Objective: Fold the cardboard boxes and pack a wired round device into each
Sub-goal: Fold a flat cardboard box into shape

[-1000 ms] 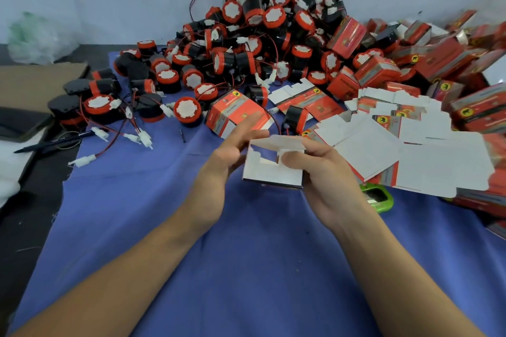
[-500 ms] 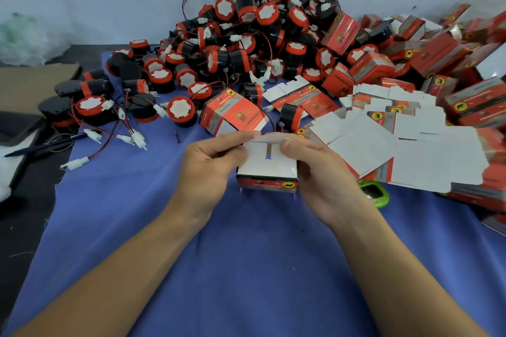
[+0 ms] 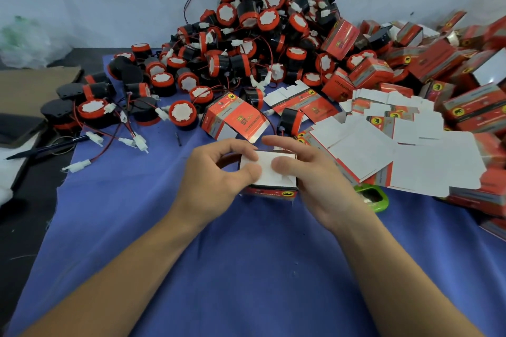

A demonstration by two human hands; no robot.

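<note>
A small red cardboard box (image 3: 269,191) with white flaps turned up sits between both hands over the blue cloth (image 3: 246,268). My left hand (image 3: 216,180) grips its left side, thumb pressing the white flap. My right hand (image 3: 312,180) holds the right side, thumb on the same flap and fingers curled over the far edge. A big heap of round black-and-red wired devices (image 3: 246,44) lies behind. An open-ended folded box (image 3: 232,120) stands just beyond the hands.
Flat unfolded box blanks (image 3: 397,150) spread at the right, with folded red boxes (image 3: 451,68) stacked behind them. A green object (image 3: 373,197) lies by my right wrist. Loose white connectors and red wires (image 3: 128,142) trail at the left, near a pen (image 3: 46,148) and brown cardboard (image 3: 32,87).
The box flaps stood open a second ago; both hands have folded them down and now press them flat on the box. The box has sunk lower, toward the cloth.
</note>
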